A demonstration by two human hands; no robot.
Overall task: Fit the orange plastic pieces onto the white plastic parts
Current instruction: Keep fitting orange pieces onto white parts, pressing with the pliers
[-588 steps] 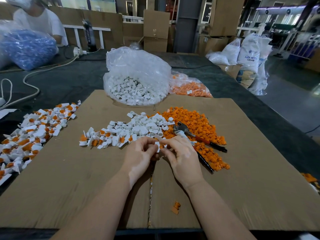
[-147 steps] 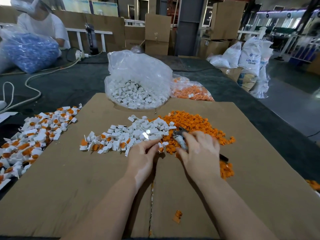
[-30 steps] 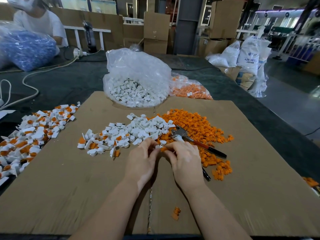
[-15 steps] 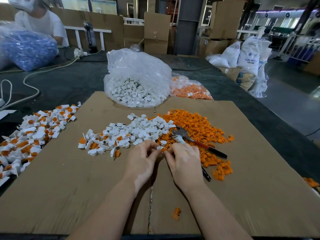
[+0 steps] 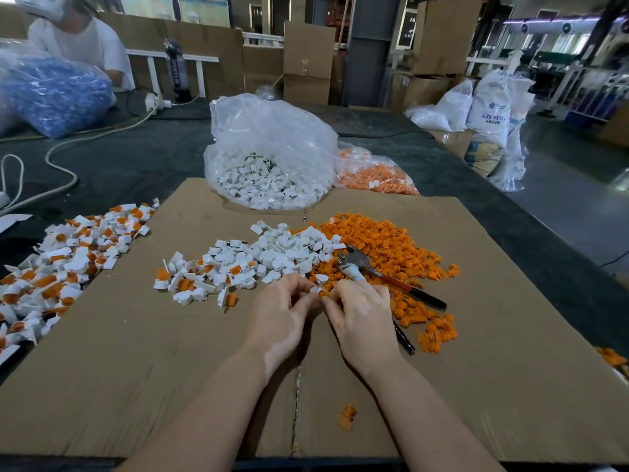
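Note:
My left hand [image 5: 279, 315] and my right hand [image 5: 362, 315] meet over the middle of the cardboard sheet [image 5: 493, 352]. The left fingertips pinch a small white plastic part [image 5: 313, 289]. Against it the right fingertips pinch an orange piece [image 5: 323, 294]. Just beyond the hands lies a heap of loose white parts [image 5: 272, 257]. A heap of loose orange pieces [image 5: 384, 247] spreads to its right. Fitted white-and-orange parts [image 5: 194, 284] lie at the left end of the white heap.
Pliers [image 5: 384, 277] with dark handles rest on the orange heap beside my right hand. A larger pile of fitted parts [image 5: 64, 264] covers the left edge. Bags of white parts [image 5: 269, 168] and orange pieces [image 5: 374, 175] stand behind. One orange piece [image 5: 347, 412] lies near me. A person [image 5: 78, 39] sits far left.
Both hands have stayed together at the same spot over the last second, the fingertips shifting only slightly around the white part and orange piece.

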